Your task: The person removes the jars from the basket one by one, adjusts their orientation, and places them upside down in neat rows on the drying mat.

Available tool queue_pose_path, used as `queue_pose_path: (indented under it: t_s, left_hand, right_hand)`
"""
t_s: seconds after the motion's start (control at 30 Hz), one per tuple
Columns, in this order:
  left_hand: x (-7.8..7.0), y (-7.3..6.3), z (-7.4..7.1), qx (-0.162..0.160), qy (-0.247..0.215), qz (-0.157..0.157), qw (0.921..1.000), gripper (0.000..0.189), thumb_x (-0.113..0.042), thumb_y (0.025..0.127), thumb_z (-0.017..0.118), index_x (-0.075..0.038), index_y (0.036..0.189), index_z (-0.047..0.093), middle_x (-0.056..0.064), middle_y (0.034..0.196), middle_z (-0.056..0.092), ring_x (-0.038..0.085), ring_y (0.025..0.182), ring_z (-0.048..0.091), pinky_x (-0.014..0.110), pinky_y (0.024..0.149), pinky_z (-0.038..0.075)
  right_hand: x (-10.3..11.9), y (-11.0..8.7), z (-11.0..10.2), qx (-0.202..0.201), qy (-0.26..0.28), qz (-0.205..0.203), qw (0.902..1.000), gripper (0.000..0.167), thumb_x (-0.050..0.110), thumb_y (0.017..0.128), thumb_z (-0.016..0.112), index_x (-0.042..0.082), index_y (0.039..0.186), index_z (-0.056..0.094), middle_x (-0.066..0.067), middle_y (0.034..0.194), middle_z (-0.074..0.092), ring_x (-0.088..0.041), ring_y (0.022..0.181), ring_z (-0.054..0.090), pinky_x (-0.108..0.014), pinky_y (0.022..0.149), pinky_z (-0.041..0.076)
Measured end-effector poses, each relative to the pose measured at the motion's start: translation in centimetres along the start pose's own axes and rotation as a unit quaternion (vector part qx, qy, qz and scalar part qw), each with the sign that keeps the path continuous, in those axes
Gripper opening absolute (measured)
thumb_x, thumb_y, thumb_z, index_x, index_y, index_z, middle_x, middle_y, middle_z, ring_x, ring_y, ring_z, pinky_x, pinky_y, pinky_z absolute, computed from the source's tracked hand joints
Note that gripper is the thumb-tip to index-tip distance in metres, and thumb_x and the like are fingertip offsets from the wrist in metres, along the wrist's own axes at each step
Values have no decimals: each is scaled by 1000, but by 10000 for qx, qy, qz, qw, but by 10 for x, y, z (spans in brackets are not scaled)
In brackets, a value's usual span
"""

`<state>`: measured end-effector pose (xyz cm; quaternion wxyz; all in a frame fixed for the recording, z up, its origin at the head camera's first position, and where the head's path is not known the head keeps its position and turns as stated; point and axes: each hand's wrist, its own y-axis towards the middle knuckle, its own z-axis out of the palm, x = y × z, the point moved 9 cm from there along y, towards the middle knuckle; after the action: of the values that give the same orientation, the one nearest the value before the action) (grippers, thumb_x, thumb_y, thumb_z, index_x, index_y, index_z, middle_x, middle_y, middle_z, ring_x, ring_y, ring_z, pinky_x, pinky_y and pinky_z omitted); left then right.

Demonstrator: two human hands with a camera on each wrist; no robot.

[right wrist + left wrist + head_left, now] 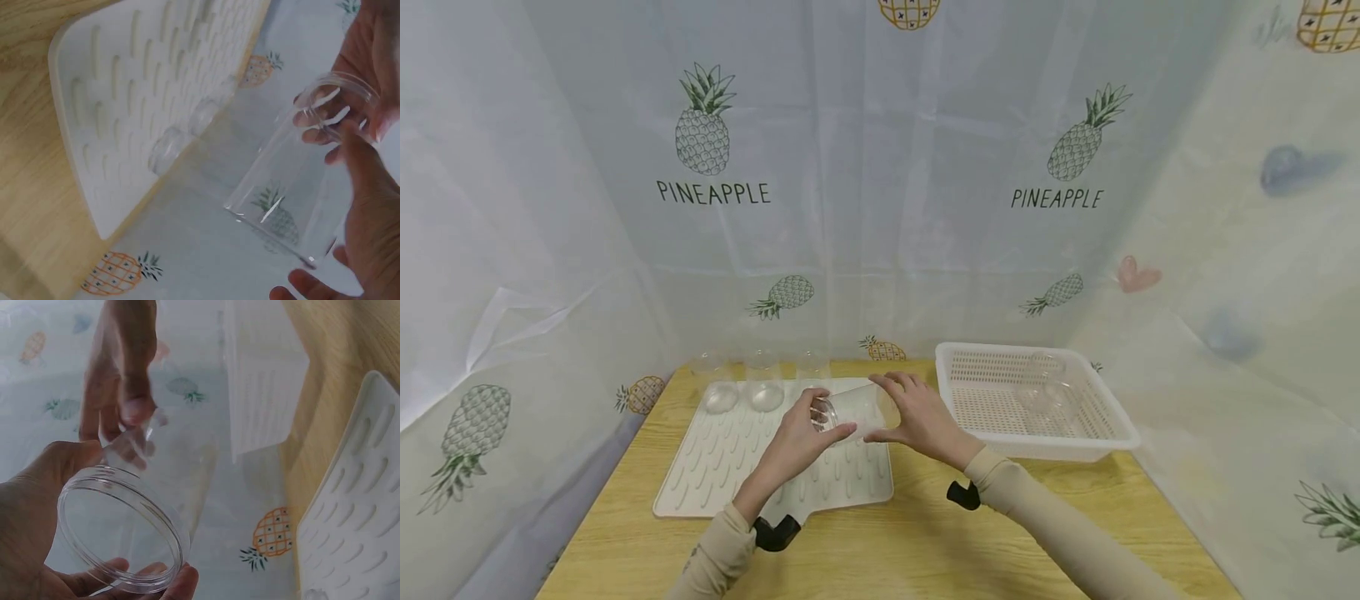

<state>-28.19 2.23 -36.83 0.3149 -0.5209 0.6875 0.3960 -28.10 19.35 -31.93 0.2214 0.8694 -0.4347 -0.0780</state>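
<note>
Grasped at both ends by left fingers (182,584) and right fingers (891,385), the clear cup (857,407) seemed light, stiff, slippery, best held there.

Base: yellowish wood-grain table (880,554). White ribbed rectangular draining mat (737,454) on its left part; white perforated rectangular plastic basket (1037,444) to the right, at the far side, a gap of table between the two. Row of three clear cylindrical cups (767,397) along the mat's far edge. Clear rounded vessels (1045,392), count uncertain, inside the basket, right of its centre. Between the person's bare left hand (797,435) and bare right hand (921,414): one clear, straight-sided cylinder (856,406), tilted, above the mat's right portion. Pale pineapple-print curtain (880,225) behind the table and along both sides.
</note>
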Motion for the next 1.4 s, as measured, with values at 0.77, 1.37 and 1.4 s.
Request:
queue_pose_path:
  t_s: [0.77,1.37,1.4]
  left_hand:
    - [-2,-2,-19,-533,-305,-35,9981,80,-58,74,76,-16,133,44,6,113,56,24,99,58,40,84,51]
    - [9,-9,-11,-435,-350,-101,9984,76,-54,74,78,-18,132,45,4,109,56,25,99,58,38,84,51]
    - [10,-10,-10,-444,-352,-95,9983,76,-55,74,78,-17,132,45,4,109,56,24,98,58,37,84,50]
  right_hand:
    - [-11,-9,77,1307,6791,3091,6528,94,63,92,49,8,153,2,-29,146,30,-38,121,55,-48,91,53]
    - [4,-12,92,1650,7064,3170,6109,98,64,93,46,6,154,-3,-30,149,30,-34,122,55,-42,94,53]
    - [5,-12,93,1653,7047,3160,6134,97,63,93,46,5,154,-2,-29,148,31,-34,122,55,-41,94,53]
